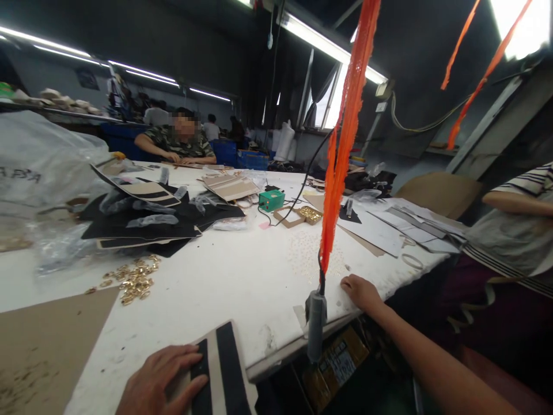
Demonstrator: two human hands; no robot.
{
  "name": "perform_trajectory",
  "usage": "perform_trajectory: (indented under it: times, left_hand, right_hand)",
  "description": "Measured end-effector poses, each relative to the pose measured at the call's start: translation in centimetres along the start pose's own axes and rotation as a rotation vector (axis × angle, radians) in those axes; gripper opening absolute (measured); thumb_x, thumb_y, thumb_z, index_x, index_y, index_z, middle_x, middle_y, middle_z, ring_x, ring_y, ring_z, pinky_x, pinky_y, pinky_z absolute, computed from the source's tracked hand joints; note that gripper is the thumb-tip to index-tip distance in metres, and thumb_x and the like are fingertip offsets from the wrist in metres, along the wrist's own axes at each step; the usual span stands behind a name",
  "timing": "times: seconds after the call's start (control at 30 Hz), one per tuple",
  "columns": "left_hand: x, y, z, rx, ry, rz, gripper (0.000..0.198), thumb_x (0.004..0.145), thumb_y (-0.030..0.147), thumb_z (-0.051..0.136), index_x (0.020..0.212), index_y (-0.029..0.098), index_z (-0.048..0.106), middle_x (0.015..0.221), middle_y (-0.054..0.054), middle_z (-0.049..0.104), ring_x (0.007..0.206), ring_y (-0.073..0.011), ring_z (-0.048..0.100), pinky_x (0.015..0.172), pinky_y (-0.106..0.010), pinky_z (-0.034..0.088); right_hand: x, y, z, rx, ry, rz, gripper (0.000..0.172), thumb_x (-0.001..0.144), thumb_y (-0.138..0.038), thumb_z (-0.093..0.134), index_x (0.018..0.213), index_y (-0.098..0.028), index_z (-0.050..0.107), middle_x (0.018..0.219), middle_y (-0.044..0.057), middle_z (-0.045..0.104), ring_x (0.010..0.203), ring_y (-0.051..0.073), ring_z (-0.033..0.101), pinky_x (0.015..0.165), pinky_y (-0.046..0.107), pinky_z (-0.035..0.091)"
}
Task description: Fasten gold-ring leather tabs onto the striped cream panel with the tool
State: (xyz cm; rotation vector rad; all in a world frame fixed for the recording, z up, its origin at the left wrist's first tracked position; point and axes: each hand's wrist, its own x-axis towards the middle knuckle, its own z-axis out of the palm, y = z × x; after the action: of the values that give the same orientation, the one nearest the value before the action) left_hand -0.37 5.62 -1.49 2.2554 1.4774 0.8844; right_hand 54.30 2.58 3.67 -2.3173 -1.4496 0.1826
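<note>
Pressing my left hand (158, 383) flat and open on the striped panel (220, 374), I rest my right hand (360, 293), empty, beyond it on the tabletop (224, 282) edge; best keep the panel pinned.

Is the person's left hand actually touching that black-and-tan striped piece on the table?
Touching. The head view shows the left hand lying flat on the striped piece, fingers overlapping its black stripe with no gap.

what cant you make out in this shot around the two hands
Head view:
- Black-striped beige card panel under the left hand: its near end is cut off by the bottom edge.
- Right hand at the white table's edge: fingertips point away, any grip unseen.
- Small gold metal rings: too small to tell their shape.
</note>
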Motion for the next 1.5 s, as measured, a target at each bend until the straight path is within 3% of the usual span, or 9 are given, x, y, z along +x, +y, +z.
perform_trajectory:
  times: [0.1,0.2,0.33,0.47,0.57,0.67,0.83,1.17,1.5]
  left_hand:
    - [-0.6,2.1,-0.9,-0.031,-0.035,-0.02,0.019,0.08,0.046,0.077,0.097,0.04,0.082,0.115,0.001,0.081,0.114,-0.0334,0.071,0.103,-0.055,0.055]
    - [-1.3,3.8,-1.5,-0.067,-0.065,-0.027,0.021,0.08,0.035,0.083,0.1,0.033,0.079,0.118,-0.001,0.079,0.118,-0.0325,0.067,0.103,-0.054,0.05]
    - [-1.8,4.6,-1.7,-0.086,-0.059,-0.052,0.028,0.077,0.024,0.088,0.101,0.028,0.075,0.12,-0.001,0.078,0.12,-0.03,0.064,0.104,-0.051,0.045]
    - [-2.1,4.7,-1.6,-0.093,-0.055,-0.057,0.032,0.076,0.024,0.091,0.103,0.028,0.074,0.12,0.0,0.077,0.121,-0.0283,0.061,0.104,-0.049,0.042]
    - [-2.2,4.8,-1.6,-0.098,-0.052,-0.051,0.032,0.076,0.025,0.091,0.103,0.028,0.075,0.119,0.0,0.077,0.12,-0.0276,0.061,0.103,-0.048,0.042]
    - [-2.4,4.8,-1.5,-0.114,-0.041,-0.051,0.032,0.076,0.026,0.092,0.103,0.029,0.075,0.117,0.001,0.077,0.119,-0.0265,0.061,0.101,-0.047,0.042]
    - [-2.5,4.5,-1.4,-0.152,-0.039,-0.059,0.031,0.077,0.029,0.092,0.103,0.031,0.076,0.115,0.005,0.077,0.117,-0.0239,0.061,0.101,-0.045,0.042]
    - [-2.6,4.6,-1.6,-0.154,-0.069,-0.056,0.028,0.08,0.031,0.09,0.103,0.029,0.075,0.116,0.004,0.077,0.118,-0.0256,0.06,0.101,-0.048,0.041]
    - [-2.3,4.7,-1.7,-0.156,-0.089,-0.063,0.028,0.08,0.032,0.089,0.104,0.029,0.074,0.117,0.003,0.077,0.119,-0.0272,0.059,0.103,-0.049,0.041]
  right_hand:
    - [-2.2,-1.3,-1.6,0.04,0.077,0.046,0.017,0.09,-0.026,0.059,0.085,-0.022,0.074,0.095,0.01,0.08,0.094,0.027,0.073,0.087,0.036,0.049]
    - [-6.3,-3.3,-4.1,0.074,0.153,0.133,0.036,0.093,-0.041,0.053,0.11,-0.017,0.073,0.088,0.013,0.08,0.09,0.033,0.076,0.082,0.041,0.053]
    - [-13.0,-8.9,-5.9,0.283,0.304,0.22,0.042,0.084,-0.061,0.068,0.105,-0.026,0.078,0.088,0.01,0.082,0.095,0.037,0.077,0.081,0.043,0.056]
    - [-17.4,-17.5,-1.6,0.599,-0.086,-0.024,0.039,0.079,-0.06,0.074,0.094,-0.024,0.076,0.08,0.006,0.08,0.079,0.03,0.076,0.074,0.038,0.057]
    - [-17.2,-23.3,3.4,0.664,-0.455,-0.274,0.025,0.09,-0.048,0.067,0.091,-0.023,0.073,0.079,0.002,0.076,0.08,0.023,0.072,0.078,0.034,0.053]
    - [-15.8,-26.7,7.3,0.614,-0.629,-0.448,0.014,0.093,-0.033,0.063,0.09,-0.023,0.072,0.083,-0.001,0.072,0.083,0.02,0.067,0.08,0.032,0.048]
    - [-14.9,-27.8,10.0,0.524,-0.659,-0.6,0.011,0.091,-0.022,0.063,0.084,-0.023,0.071,0.091,0.0,0.069,0.092,0.019,0.065,0.089,0.033,0.045]
    - [-15.2,-28.4,10.1,0.408,-0.646,-0.52,0.011,0.088,-0.019,0.064,0.082,-0.023,0.072,0.087,0.001,0.07,0.087,0.02,0.065,0.084,0.034,0.046]
    - [-13.9,-28.7,10.0,0.481,-0.762,-0.589,0.011,0.089,-0.02,0.066,0.08,-0.024,0.073,0.087,-0.002,0.07,0.089,0.018,0.064,0.086,0.032,0.045]
